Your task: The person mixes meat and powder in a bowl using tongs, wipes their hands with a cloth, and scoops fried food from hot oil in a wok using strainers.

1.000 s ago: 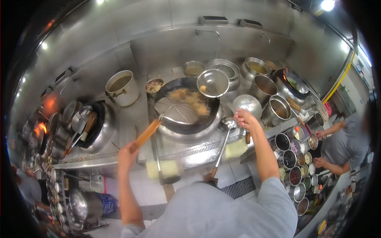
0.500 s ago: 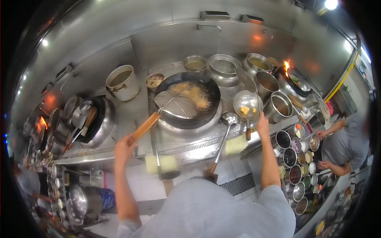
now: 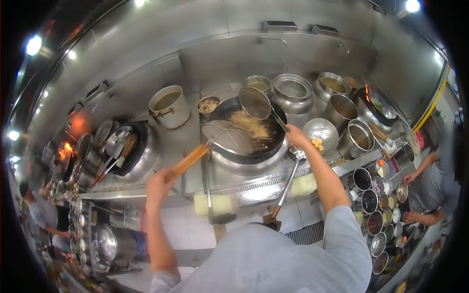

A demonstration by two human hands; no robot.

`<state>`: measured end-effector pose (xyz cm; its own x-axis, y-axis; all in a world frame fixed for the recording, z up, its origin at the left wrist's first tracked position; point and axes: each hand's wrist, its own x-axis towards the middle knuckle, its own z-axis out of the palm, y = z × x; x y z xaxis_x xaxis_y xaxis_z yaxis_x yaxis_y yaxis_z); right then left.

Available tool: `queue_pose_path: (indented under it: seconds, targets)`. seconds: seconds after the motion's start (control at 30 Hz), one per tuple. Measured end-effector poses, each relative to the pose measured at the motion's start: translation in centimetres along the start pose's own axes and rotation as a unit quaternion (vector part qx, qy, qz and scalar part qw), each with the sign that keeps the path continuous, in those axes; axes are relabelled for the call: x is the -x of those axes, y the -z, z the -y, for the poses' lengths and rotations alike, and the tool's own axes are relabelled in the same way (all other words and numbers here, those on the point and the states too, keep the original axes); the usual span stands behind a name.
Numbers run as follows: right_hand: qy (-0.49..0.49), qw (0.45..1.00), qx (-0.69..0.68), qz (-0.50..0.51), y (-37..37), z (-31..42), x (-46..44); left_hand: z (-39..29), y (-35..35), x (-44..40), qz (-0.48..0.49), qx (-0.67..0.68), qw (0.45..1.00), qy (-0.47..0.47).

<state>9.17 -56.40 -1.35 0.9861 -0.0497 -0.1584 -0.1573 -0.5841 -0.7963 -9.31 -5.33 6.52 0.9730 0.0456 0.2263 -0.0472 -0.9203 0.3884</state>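
Note:
My left hand [image 3: 161, 184] is closed around the wooden handle of a large wire skimmer [image 3: 228, 137], whose mesh bowl lies over the near left part of a black wok [image 3: 244, 157]. Golden food [image 3: 250, 124] bubbles in the oil behind it. My right hand [image 3: 296, 136], at the wok's right edge, grips the handle of a round fine-mesh strainer [image 3: 255, 103], held tilted over the wok's far side. To the right of that hand rests a perforated skimmer [image 3: 321, 132] with several yellow chunks [image 3: 317, 144] on it. A steel ladle [image 3: 291, 176] lies below my right forearm.
Behind the wok stand steel pots [image 3: 293, 90] and a bowl of sliced food [image 3: 209, 104]. A tall pot [image 3: 170, 105] is at left, near a second wok [image 3: 139, 149]. Flames [image 3: 368, 95] rise at right. A co-worker [image 3: 430, 180] stands by several ingredient tubs [image 3: 370, 200].
My right hand has moved left, bringing the fine-mesh strainer from above the perforated skimmer to over the wok. My left hand still holds the wire skimmer there. The whole view has shifted slightly.

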Motion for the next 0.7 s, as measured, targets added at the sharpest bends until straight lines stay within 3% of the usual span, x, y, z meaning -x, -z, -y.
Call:
queue_pose_path:
  seconds: [0.23,0.37,0.43,0.47,0.53,0.57,0.63,0.7]
  targets:
    - [0.058,0.983,0.168,-0.034,3.9,1.2,-1.9,0.6,-0.3,0.3,-0.014,0.007,1.0,-0.002]
    - [0.058,0.98,0.189,-0.029,5.4,0.1,-2.1,0.9,-0.7,0.4,-0.01,0.003,1.0,0.006]
    - [-0.056,0.995,-0.038,0.072,5.3,-1.6,-3.6,1.0,-0.7,0.4,-0.001,0.019,1.0,0.014]
    - [-0.053,0.995,-0.038,0.074,4.8,-2.0,-4.0,1.2,-0.8,0.5,-0.002,0.018,1.0,0.016]
    - [-0.157,0.957,-0.199,0.142,3.8,-3.2,-4.6,1.6,-1.2,0.5,0.005,0.011,1.0,0.018]
    - [-0.156,0.957,-0.198,0.143,3.6,-3.9,-4.7,1.5,-1.2,0.7,0.004,0.011,1.0,0.019]
    - [-0.185,0.898,-0.328,0.23,3.4,-5.5,-4.8,1.3,-1.2,1.0,-0.008,0.014,1.0,0.009]
    - [-0.177,0.894,-0.336,0.238,3.9,-7.0,-3.9,1.6,-1.4,1.2,-0.007,0.019,1.0,0.014]
